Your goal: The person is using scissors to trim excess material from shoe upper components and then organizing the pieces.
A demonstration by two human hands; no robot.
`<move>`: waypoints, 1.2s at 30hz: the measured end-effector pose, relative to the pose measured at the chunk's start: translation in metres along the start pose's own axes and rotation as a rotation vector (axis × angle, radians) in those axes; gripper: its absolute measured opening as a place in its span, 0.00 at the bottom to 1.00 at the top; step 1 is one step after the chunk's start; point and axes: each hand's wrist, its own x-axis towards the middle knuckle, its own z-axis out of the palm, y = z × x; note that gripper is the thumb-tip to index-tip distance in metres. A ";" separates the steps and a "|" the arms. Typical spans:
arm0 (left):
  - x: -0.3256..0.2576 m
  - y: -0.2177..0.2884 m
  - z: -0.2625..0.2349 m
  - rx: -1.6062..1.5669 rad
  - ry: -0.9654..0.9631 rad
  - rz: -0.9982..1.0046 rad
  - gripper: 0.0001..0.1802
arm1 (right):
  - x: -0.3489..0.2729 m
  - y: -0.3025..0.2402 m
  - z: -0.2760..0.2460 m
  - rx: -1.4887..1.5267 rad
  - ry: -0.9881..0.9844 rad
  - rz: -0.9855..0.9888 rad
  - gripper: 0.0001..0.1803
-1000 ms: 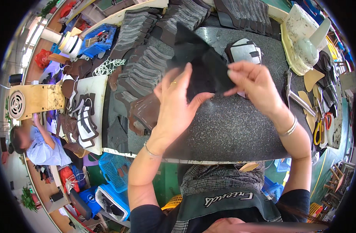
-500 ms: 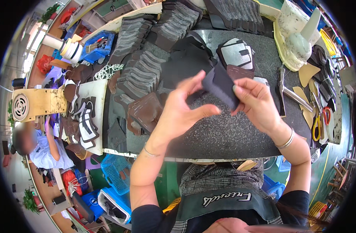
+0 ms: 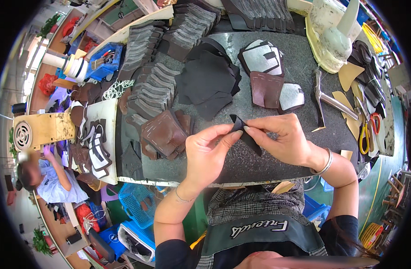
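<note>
A small black leather piece [image 3: 251,144] is pinched between my two hands above the near part of the dark work table [image 3: 277,163]. My left hand [image 3: 208,154] grips its edge between thumb and forefinger. Close beside it, my right hand [image 3: 284,138] pinches the same piece, whose upper edge is bent over at the fingertips. Beyond my hands lies a loose pile of black leather pieces [image 3: 205,78]. Brown stitched leather pieces [image 3: 163,131] lie left of my left hand. A single brown piece [image 3: 267,89] and white-backed pieces [image 3: 291,96] lie beyond my right hand.
Overlapping rows of dark cut pieces [image 3: 154,87] line the table's left and far sides. On the right are a hammer [image 3: 335,102], yellow-handled scissors [image 3: 363,139] and a pale horned stand [image 3: 335,47]. A blue basket [image 3: 104,62] stands far left; another person [image 3: 57,177] works at left.
The black piece has come nearer to me and is now bent at its edge. My left hand, spread before, has closed on it. The pile beyond shows more fully.
</note>
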 end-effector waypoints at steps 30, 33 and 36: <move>-0.028 -0.016 -0.009 1.113 -0.073 0.616 0.32 | -0.017 0.023 0.019 0.125 -0.003 0.577 0.07; -0.041 -0.029 0.005 1.044 -0.391 0.380 0.39 | -0.016 0.020 0.017 0.110 -0.009 0.579 0.08; -0.041 -0.032 0.004 1.181 -0.500 0.349 0.51 | -0.015 0.026 0.006 -0.036 0.012 0.504 0.08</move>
